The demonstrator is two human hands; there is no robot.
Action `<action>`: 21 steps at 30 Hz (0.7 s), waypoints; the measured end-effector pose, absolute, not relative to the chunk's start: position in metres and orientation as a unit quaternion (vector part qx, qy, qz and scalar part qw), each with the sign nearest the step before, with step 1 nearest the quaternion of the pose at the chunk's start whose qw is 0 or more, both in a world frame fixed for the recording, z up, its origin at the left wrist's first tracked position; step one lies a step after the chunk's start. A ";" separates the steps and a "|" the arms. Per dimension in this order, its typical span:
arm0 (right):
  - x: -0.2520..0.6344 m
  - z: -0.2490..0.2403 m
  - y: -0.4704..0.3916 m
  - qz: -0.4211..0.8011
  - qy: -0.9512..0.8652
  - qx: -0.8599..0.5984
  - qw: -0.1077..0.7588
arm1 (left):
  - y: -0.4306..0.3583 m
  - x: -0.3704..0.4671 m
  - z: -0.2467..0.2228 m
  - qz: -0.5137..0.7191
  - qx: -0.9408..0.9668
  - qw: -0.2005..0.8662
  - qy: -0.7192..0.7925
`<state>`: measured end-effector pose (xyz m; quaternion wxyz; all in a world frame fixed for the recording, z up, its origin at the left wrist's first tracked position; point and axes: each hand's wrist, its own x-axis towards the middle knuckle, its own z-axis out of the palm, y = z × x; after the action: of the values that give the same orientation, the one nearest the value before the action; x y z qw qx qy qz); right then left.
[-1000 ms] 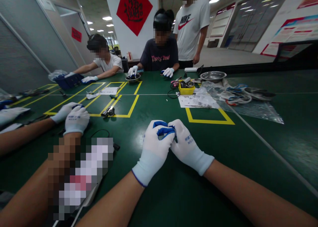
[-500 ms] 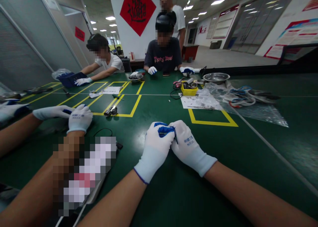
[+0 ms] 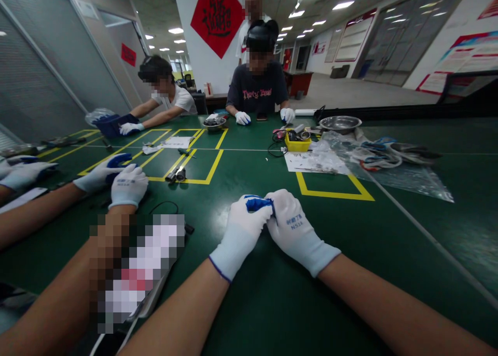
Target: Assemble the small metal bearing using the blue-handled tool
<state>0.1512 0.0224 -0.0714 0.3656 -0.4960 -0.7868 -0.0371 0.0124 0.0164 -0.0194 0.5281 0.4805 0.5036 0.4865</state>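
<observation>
Both my hands wear white gloves with blue palms and meet over the green table (image 3: 257,309). My left hand (image 3: 247,223) is closed, thumb and fingers pinched toward the right. Against its fingertips my right hand (image 3: 290,223) is closed too, its back turned to me. Whatever lies between the fingertips is hidden by the gloves; only a small dark edge shows there. Beyond my hands, two short metal cylinders (image 3: 176,175) lie at a yellow tape corner.
Left of me, a co-worker's gloved hands (image 3: 126,185) work beside a pixelated object (image 3: 146,268) with a cable. Farther back stand a yellow bin (image 3: 298,142) of parts, a steel bowl (image 3: 340,123), plastic bags (image 3: 412,177), a blue crate (image 3: 112,125) and a parts dish (image 3: 214,122).
My hands stay together in nearly the same place, with the left fingers shifted slightly. The co-worker's left hand has opened away from the other hand. Across the table, a person's hands have lowered.
</observation>
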 end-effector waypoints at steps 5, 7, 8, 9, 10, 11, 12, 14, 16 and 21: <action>0.151 -0.069 0.022 -0.050 -0.792 -0.486 0.366 | 0.018 0.010 -0.023 0.494 0.463 0.566 0.471; 0.151 -0.068 0.022 -0.059 -0.799 -0.481 0.356 | 0.018 0.010 -0.023 0.500 0.466 0.561 0.467; 0.151 -0.067 0.022 -0.065 -0.801 -0.481 0.351 | 0.018 0.010 -0.022 0.501 0.467 0.555 0.473; 0.152 -0.067 0.022 -0.070 -0.802 -0.483 0.345 | 0.018 0.011 -0.021 0.498 0.469 0.547 0.482; 0.152 -0.066 0.023 -0.075 -0.802 -0.485 0.339 | 0.018 0.011 -0.020 0.493 0.471 0.539 0.494; 0.152 -0.066 0.023 -0.081 -0.803 -0.487 0.334 | 0.017 0.012 -0.018 0.488 0.473 0.531 0.507; 0.152 -0.066 0.023 -0.086 -0.803 -0.489 0.329 | 0.017 0.012 -0.016 0.483 0.476 0.521 0.519; 0.152 -0.066 0.023 -0.092 -0.804 -0.492 0.320 | 0.015 0.014 -0.013 0.473 0.483 0.502 0.540; 0.152 -0.066 0.023 -0.090 -0.803 -0.495 0.319 | 0.013 0.015 -0.011 0.468 0.493 0.486 0.549; 0.153 -0.067 0.022 -0.050 -0.792 -0.493 0.356 | 0.012 0.014 -0.009 0.466 0.508 0.491 0.532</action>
<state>0.1528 0.0218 -0.0665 0.3561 -0.4935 -0.7920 -0.0498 0.0140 0.0117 -0.0092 0.4911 0.5085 0.5321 0.4660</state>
